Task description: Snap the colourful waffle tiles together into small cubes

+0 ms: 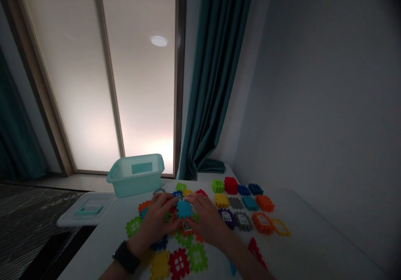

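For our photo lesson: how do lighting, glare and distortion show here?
In the head view: the pale rectangular door panels glow brightest near the bottom, with a round white glare spot; the plain grey wall blackens at top right; the slanting brown door frame suggests distortion or tilt; the notched light-blue plastic square shows little fine detail.

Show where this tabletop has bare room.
Bare tabletop lies right of the yellow frame, toward the wall, and left of the leftmost green tile, nearer than the teal bin. Tiles crowd the left hand and right hand.
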Available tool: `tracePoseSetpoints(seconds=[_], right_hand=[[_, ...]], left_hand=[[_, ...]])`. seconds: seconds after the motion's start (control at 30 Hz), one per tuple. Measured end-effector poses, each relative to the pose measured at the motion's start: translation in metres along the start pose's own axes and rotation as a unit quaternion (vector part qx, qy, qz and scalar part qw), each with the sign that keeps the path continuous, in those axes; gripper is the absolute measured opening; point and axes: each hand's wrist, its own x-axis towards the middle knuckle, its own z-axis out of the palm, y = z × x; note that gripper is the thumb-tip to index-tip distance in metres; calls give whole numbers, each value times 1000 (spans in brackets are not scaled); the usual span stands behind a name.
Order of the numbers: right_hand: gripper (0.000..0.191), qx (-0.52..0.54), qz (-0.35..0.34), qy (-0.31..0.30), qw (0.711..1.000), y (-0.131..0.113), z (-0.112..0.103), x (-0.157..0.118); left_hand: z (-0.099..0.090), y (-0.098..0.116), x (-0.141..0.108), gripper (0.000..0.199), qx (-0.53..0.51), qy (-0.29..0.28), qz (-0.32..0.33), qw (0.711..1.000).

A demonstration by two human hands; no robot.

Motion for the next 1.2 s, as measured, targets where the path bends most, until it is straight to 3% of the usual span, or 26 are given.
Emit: tracePoseSetpoints(seconds=[0.27,0.57,0.73,1.0,1.2], right_hand=[[46,-27,54,30,998,3,-17,-32],[37,-60,78,74,992,23,-34,-55],[32,-80,98,93,988,38,-42,-68],[23,-109,113,93,983,90,-77,-87],[17,-104,189,75,974,145,-108,-104]], left_hand=[[15,20,11,46,-10,-35,5,999],[34,41,39,45,-37,-60,25,997],[54,56,56,39,-46,-77,23,996],[81,64,69,32,-71,-95,-11,993],[89,56,64,25,-70,-126,-1,990]])
